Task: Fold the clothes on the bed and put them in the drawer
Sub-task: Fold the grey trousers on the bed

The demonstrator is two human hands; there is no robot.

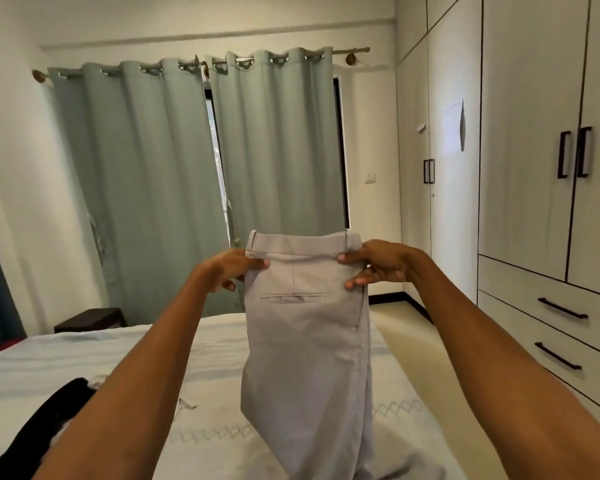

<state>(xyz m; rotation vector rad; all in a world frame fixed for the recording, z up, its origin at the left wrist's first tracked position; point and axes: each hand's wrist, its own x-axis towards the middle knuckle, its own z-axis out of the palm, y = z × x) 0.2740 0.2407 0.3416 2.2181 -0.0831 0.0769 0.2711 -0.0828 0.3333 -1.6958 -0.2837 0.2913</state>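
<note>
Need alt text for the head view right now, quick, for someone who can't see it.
Both hands, left and right, hold light grey trousers up by the waistband above the bed. A black garment lies at the left; closed drawers stand at the right.

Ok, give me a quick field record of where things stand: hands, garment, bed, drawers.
left hand: pinches the waistband's left end
right hand: pinches the waistband's right end
trousers: light grey, held up by the waistband, back pocket toward the camera, legs hanging down to the bed
bed: pale cover, dark garment lying at its left side
drawers: on the right below the wardrobe doors, all closed
</note>
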